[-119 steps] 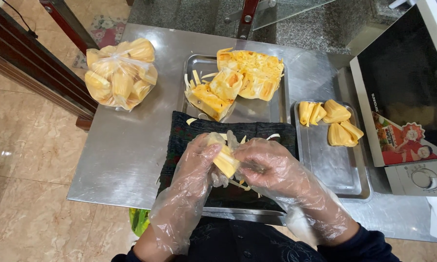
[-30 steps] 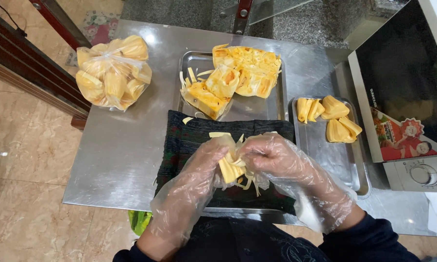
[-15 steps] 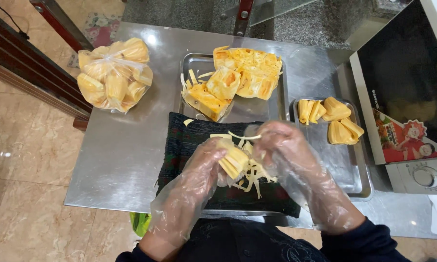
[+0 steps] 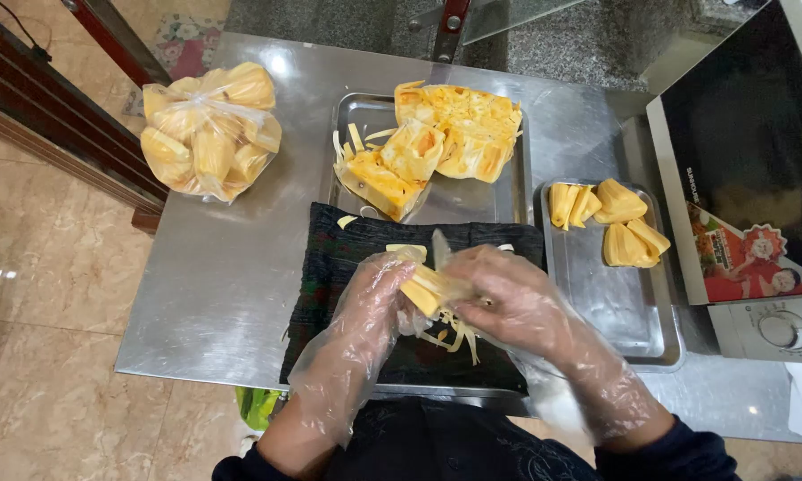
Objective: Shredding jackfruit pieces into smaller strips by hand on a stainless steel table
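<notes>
Both gloved hands had closed in again: left hand (image 4: 379, 289) and right hand (image 4: 508, 298) gripped one jackfruit pod (image 4: 421, 289), stripping pale fibres (image 4: 454, 337) onto the dark cloth (image 4: 347, 258).

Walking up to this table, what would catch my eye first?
Two gloved hands, left hand and right hand, pull at a yellow fruit piece over a dark cloth. Behind it, big yellow fruit chunks fill a steel tray; a clear bag of pods sits far left.
</notes>
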